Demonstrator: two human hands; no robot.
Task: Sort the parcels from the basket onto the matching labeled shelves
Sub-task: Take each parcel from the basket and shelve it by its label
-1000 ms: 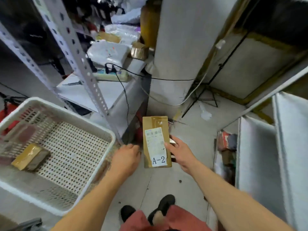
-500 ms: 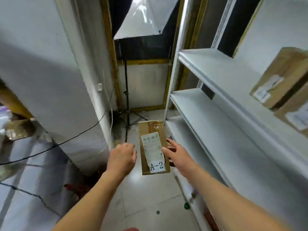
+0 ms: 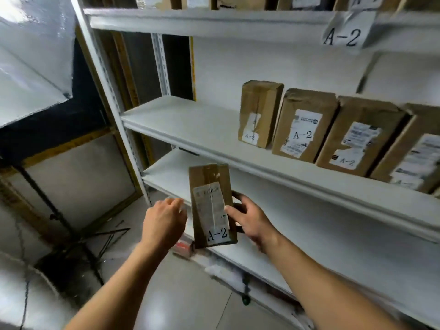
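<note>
My right grip (image 3: 250,219) pinches the upright A-2 parcel (image 3: 212,206), long axis vertical; left grip (image 3: 164,220) beside it, loosely curled, holding nothing. The A-2 shelf (image 3: 190,125) lies at one o'clock.

Parcels (image 3: 302,134) side-by-side on shelf (image 3: 190,125)

Two bare forearms are seen entering from the bottom edge. No sleeve, watch, ring or glove is worn on either. The left hand (image 3: 164,221) is shown from the back, knuckles and wrist uncovered. The right hand (image 3: 250,220) is likewise bare, its thumbnail short and unpainted. Nothing of clothing is visible.
</note>
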